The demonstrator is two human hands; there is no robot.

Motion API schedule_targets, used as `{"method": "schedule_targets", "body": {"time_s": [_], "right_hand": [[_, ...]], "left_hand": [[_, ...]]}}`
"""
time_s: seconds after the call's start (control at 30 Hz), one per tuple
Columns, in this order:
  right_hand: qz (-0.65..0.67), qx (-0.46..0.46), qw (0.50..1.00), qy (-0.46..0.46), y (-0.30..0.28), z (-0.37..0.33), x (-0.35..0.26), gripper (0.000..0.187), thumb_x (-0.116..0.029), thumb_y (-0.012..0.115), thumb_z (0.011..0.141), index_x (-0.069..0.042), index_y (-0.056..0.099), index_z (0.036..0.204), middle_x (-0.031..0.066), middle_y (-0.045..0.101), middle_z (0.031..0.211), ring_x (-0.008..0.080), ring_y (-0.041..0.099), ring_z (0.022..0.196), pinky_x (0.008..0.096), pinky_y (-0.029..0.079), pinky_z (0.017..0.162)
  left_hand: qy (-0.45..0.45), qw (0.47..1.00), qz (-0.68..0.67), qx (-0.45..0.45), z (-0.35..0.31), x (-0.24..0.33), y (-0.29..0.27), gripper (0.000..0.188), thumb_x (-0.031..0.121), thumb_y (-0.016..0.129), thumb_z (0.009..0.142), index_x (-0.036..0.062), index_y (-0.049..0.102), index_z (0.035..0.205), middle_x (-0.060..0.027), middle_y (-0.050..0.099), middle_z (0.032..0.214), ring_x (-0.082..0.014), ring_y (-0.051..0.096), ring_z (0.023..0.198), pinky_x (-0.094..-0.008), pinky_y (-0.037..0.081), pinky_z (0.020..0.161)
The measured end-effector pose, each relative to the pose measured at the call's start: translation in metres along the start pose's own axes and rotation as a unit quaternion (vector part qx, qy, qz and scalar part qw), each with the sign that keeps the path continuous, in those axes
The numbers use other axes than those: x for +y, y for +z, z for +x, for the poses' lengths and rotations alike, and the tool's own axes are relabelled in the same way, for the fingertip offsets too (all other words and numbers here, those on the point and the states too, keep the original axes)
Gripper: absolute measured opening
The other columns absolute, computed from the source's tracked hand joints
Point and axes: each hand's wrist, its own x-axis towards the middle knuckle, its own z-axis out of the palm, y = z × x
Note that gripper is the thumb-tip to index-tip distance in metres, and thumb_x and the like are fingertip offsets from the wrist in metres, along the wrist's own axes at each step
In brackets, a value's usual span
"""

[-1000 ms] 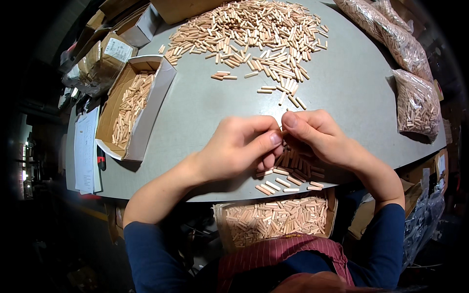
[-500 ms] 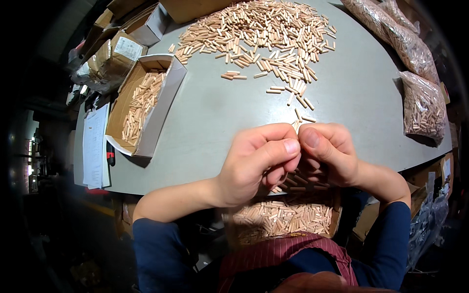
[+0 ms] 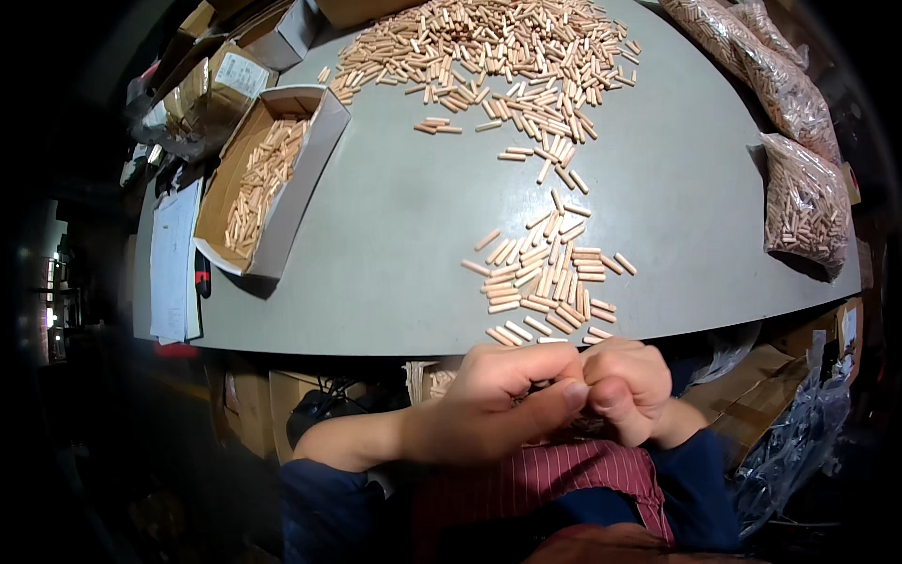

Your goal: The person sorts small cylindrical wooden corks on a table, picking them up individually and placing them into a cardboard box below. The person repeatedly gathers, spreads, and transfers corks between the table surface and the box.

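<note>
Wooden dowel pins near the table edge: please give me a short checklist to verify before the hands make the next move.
1. Left hand and right hand in view: ok, closed together below the table edge.
2. What the fingers pinch: cannot tell, hidden.
3. Small group of dowel pins within easy reach: ok, close to the near edge.
4. Pins safe from falling: not ok, some lie at the very edge.
5. Open cardboard box has room: ok, partly filled.
6. Large dowel pile apart from small group: ok.

An open brown cardboard box [image 3: 272, 179] of wooden pegs sits on the left, a white label [image 3: 242, 75] behind it, and clear peg bags [image 3: 806, 202] lie right.
</note>
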Motion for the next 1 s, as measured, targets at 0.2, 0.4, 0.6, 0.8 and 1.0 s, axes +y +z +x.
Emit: {"method": "schedule_targets", "body": {"time_s": [0.2, 0.4, 0.6, 0.8, 1.0], "right_hand": [[0.020, 0.046, 0.988, 0.146, 0.028, -0.047, -0.002, 0.028, -0.017, 0.054, 0.110, 0.000, 0.062, 0.090, 0.0061, 0.064, 0.075, 0.0133, 0.058, 0.059, 0.0293, 0.046, 0.056], [0.273, 0.141, 0.925, 0.224, 0.044, -0.079, 0.007, 0.030, -0.027, 0.047, 0.115, -0.002, 0.052, 0.097, 0.0022, 0.054, 0.071, 0.0051, 0.040, 0.056, 0.0226, 0.032, 0.051], [0.237, 0.183, 0.937, 0.182, 0.052, -0.084, 0.010, 0.035, -0.029, 0.051, 0.113, -0.001, 0.056, 0.092, 0.0001, 0.052, 0.073, 0.0037, 0.038, 0.058, 0.0231, 0.030, 0.052], [0.239, 0.201, 0.939, 0.145, 0.060, -0.089, 0.013, 0.036, -0.028, 0.051, 0.113, 0.000, 0.056, 0.091, 0.0022, 0.054, 0.077, 0.0047, 0.039, 0.059, 0.0229, 0.031, 0.052], [0.189, 0.234, 0.944, 0.136, 0.063, -0.082, 0.017, 0.031, -0.026, 0.050, 0.114, 0.000, 0.056, 0.097, 0.0016, 0.054, 0.079, 0.0061, 0.043, 0.060, 0.0236, 0.035, 0.054]], "left_hand": [[-0.116, 0.990, -0.073, -0.026, -0.030, -0.039, 0.011, 0.027, 0.023, 0.055, 0.111, 0.0052, 0.060, 0.091, 0.0012, 0.058, 0.077, -0.0048, 0.050, 0.067, -0.0226, 0.042, 0.060], [-0.180, 0.973, -0.142, -0.028, -0.030, -0.052, 0.026, 0.027, 0.025, 0.049, 0.113, 0.0056, 0.059, 0.097, 0.0012, 0.056, 0.077, -0.0052, 0.052, 0.068, -0.0224, 0.044, 0.061], [-0.074, 0.994, -0.071, 0.028, -0.036, -0.058, 0.048, 0.028, 0.019, 0.043, 0.113, 0.0048, 0.056, 0.092, -0.0009, 0.054, 0.075, -0.0071, 0.050, 0.064, -0.0240, 0.043, 0.060], [-0.058, 0.998, -0.032, 0.009, -0.041, -0.058, 0.046, 0.027, 0.022, 0.047, 0.114, 0.0043, 0.059, 0.097, 0.0000, 0.056, 0.073, -0.0061, 0.053, 0.064, -0.0235, 0.046, 0.059], [-0.083, 0.992, -0.079, 0.045, -0.037, -0.055, 0.042, 0.034, 0.028, 0.044, 0.115, 0.0029, 0.061, 0.100, -0.0015, 0.059, 0.080, -0.0066, 0.055, 0.070, -0.0224, 0.046, 0.063]]}}
